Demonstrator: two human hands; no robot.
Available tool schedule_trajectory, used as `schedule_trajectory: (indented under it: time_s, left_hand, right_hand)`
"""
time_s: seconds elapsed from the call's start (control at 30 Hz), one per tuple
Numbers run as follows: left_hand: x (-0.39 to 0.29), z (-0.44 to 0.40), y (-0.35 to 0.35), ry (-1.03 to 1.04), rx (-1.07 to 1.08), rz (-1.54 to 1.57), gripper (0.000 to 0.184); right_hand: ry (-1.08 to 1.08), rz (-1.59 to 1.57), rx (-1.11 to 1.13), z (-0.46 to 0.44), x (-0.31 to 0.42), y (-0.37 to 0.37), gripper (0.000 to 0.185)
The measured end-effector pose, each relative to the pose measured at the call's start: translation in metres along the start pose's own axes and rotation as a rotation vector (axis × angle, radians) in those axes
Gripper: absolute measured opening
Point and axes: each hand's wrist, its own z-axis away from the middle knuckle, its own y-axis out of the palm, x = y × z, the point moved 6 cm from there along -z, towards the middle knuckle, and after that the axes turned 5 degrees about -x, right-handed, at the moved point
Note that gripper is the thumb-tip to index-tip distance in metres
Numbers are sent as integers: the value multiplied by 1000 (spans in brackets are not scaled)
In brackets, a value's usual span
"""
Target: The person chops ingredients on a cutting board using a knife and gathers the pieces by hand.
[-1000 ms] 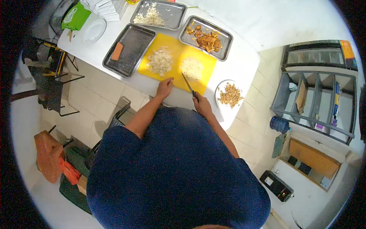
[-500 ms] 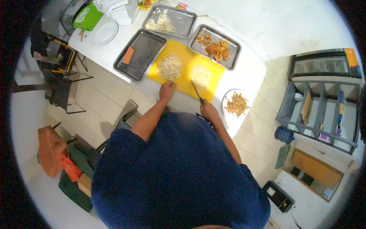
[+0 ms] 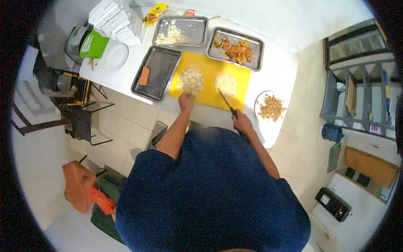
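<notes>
My right hand (image 3: 242,121) grips the dark handle of a knife (image 3: 225,100). Its blade points away from me, and the tip reaches the smaller heap of finely chopped pale food (image 3: 225,85) on the yellow cutting board (image 3: 208,62). My left hand (image 3: 187,102) is at the board's near edge with its fingers curled in, at the lower side of a larger heap of chopped pale pieces (image 3: 191,80). Whatever its fingers may hold is too small to make out.
Behind the board are a tray of pale shreds (image 3: 200,30) and a tray of browned pieces (image 3: 213,50). Left lies a dark tray (image 3: 161,77) holding an orange-brown block (image 3: 144,76). A plate of brown strips (image 3: 272,106) stands right. White boxes (image 3: 113,19) are stacked back left.
The camera view has turned and shifted slightly. My left hand has come up against the larger heap's near side. The knife stays in my right hand, its tip still by the smaller heap.
</notes>
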Motion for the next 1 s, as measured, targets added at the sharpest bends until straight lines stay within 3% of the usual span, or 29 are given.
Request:
schedule_trajectory:
  time_s: [0.13, 0.33, 0.43, 0.53, 0.73, 1.0]
  left_hand:
    - [-13, 4, -5, 34, 4, 22, 26]
    - [-16, 12, -7, 11, -54, 93, 23]
    - [-11, 20, -3, -176, 49, 325, 29]
    - [-20, 27, -4, -186, 156, 485, 35]
    - [-33, 29, 16, -181, 286, 635, 29]
    - [-37, 25, 33, -148, 373, 372, 27]
  right_hand:
    - [-102, 17, -103, 12, 19, -17, 31]
    - [-133, 64, -26, 12, 28, -17, 31]
    - [-182, 94, -51, 11, 27, -12, 32]
    - [-183, 35, -79, 13, 29, -11, 31]
    - [-181, -17, -49, 10, 30, -8, 31]
    - [-192, 2, -51, 11, 18, -4, 33]
